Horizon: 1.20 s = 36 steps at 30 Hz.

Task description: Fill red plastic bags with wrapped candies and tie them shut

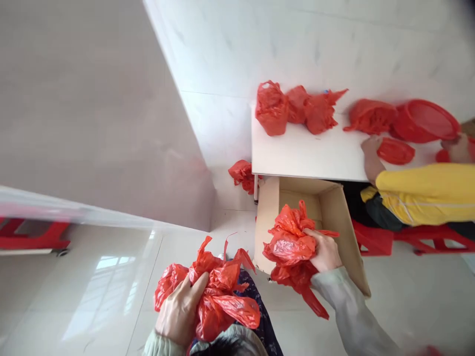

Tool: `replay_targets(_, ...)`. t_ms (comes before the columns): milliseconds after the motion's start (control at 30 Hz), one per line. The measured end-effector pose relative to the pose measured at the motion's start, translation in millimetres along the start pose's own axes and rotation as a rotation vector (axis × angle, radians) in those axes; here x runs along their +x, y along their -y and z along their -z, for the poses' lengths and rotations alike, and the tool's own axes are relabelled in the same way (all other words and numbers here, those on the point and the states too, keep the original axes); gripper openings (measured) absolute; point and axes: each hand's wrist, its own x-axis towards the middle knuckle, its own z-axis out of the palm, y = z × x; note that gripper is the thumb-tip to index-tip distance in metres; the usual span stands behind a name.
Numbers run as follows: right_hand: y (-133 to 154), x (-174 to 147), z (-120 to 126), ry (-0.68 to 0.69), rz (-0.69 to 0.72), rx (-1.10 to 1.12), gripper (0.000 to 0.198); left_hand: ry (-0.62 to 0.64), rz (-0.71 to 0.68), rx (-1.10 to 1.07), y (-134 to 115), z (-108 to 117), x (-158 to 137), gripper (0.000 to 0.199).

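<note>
My left hand (pixel 182 305) is closed round a bunch of red plastic bags (pixel 215 291), low in the view in front of my body. Their contents do not show. In my right hand (pixel 322 252) is a second bunch of red plastic bags (pixel 291 242), crumpled and with loose ends hanging down. This bunch hangs over the open cardboard box (pixel 334 212), whose brown inside shows beyond it. The fingertips of my right hand are partly hidden among the folds.
A white table (pixel 308 155) carries several filled red bags (pixel 272 109) and a red basin (pixel 426 121). On the right, a person in a yellow sleeve (pixel 426 193) handles a red dish (pixel 395 151). More red bags (pixel 243 175) lie by the table leg. Red stools (pixel 374 240) stand beyond the box.
</note>
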Motion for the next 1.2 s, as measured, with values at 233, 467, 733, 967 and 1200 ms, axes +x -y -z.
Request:
replay_targets(233, 173, -4, -25, 0.168, 0.442, 0.118, 0.021, -0.056, 0.391, 0.031, 46, 56, -103, 0.051)
replay_targets(467, 386, -61, -101, 0.43, 0.823, 0.136, 0.014, -0.125, 0.789, 0.101, 125, 116, -226, 0.049)
replay_targets(733, 620, -132, -192, 0.599, 1.071, 0.153, 0.017, -0.18, 1.026, 0.09, 259, 197, -322, 0.043)
replay_targets(967, 796, -117, -240, 0.607, 1.104, 0.185, 0.018, -0.242, 0.998, 0.06, 420, 275, -323, 0.041)
replay_targets(1200, 961, -44, -267, 0.478, 1.077, 0.193, 0.019, -0.247, 0.87, 0.065, 590, 352, -246, 0.026)
